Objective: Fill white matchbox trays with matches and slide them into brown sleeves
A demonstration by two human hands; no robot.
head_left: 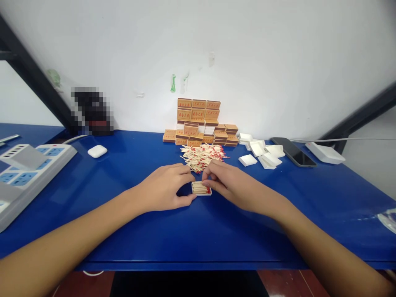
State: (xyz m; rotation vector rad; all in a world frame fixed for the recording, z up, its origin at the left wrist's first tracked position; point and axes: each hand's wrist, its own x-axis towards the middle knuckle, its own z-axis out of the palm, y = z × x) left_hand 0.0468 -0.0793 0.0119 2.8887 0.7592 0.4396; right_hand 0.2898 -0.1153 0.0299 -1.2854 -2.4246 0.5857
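A small white matchbox tray (201, 188) filled with red-tipped matches lies on the blue table (198, 231). My left hand (165, 186) curls round its left side, thumb and fingers touching it. My right hand (230, 183) pinches its right end with fingers together. Just behind the hands lies a loose pile of matches (202, 156). Behind that, orange matchbox sleeves (198, 123) are stacked against the wall.
Several empty white trays (262, 153) lie to the right of the pile, then a dark phone (293, 152) and a white box (324, 152). At the left are a white earbud case (97, 151) and a large power strip (24, 169).
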